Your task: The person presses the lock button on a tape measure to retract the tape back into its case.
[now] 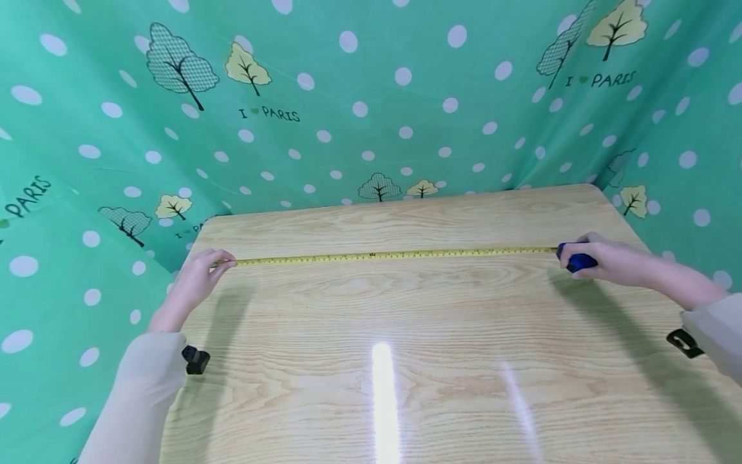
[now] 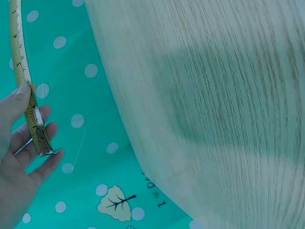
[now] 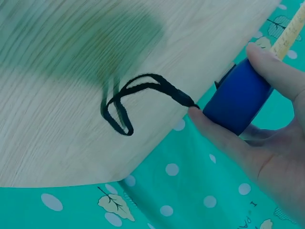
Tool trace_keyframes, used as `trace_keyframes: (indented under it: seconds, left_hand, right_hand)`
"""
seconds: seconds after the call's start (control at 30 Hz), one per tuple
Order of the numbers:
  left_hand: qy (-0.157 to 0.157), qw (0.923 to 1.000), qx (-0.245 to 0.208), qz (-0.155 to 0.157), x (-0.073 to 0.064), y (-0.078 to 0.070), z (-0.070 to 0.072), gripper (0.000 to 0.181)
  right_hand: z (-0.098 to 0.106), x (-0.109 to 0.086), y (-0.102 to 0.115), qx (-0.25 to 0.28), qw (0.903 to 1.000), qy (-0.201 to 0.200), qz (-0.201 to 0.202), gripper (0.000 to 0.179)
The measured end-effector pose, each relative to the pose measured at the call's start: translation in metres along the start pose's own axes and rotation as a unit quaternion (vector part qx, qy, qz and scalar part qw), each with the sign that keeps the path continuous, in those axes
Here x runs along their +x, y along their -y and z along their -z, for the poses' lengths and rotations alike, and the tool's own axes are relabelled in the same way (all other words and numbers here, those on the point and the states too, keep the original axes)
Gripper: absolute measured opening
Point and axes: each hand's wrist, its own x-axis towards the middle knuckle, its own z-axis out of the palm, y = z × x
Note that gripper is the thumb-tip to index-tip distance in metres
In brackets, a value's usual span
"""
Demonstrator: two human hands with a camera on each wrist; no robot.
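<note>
A yellow tape measure blade (image 1: 371,256) stretches in a nearly straight line between both hands, over the far part of the wooden table. My left hand (image 1: 199,274) pinches it near its free end; in the left wrist view the metal hook (image 2: 46,152) lies by the fingertips, with the thumb pressed on the blade's markings. At the right, my right hand (image 1: 608,259) grips the blue tape measure case (image 3: 238,98), its fingers and thumb around the body. A black wrist strap (image 3: 147,83) dangles in a loop from the case.
The light wooden table (image 1: 440,361) has rounded corners and shows a bright light reflection. A green curtain (image 1: 371,129) with white dots and printed trees hangs behind the table and along both sides. Black wrist devices (image 1: 196,359) sit at the cuffs of both pale sleeves.
</note>
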Motion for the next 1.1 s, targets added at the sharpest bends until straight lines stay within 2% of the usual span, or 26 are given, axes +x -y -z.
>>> trace_keyframes:
  seconds: [0.23, 0.4, 0.73, 0.93, 1.1]
  left_hand:
    - [0.0, 1.0, 0.003, 0.008, 0.001, -0.002, 0.0, 0.006]
    - [0.004, 0.9999, -0.002, 0.012, 0.001, -0.002, 0.0, 0.007]
    - [0.011, 0.9997, 0.016, 0.015, 0.003, -0.003, 0.0, 0.009]
    - [0.007, 0.9999, 0.007, 0.003, 0.006, -0.007, 0.0, 0.008]
    - [0.006, 0.9999, -0.006, 0.011, 0.005, -0.007, -0.002, 0.009]
  right_hand:
    - [0.001, 0.004, 0.004, -0.01, 0.9999, -0.007, 0.004, 0.028]
    - [0.003, 0.006, 0.007, -0.016, 0.9996, -0.016, 0.019, 0.04]
    - [0.006, 0.009, 0.01, 0.004, 1.0, -0.007, 0.003, 0.069]
    - [0.007, 0.011, 0.013, 0.001, 1.0, 0.0, -0.003, 0.068]
    - [0.007, 0.01, 0.015, -0.006, 0.9999, -0.001, -0.012, 0.065]
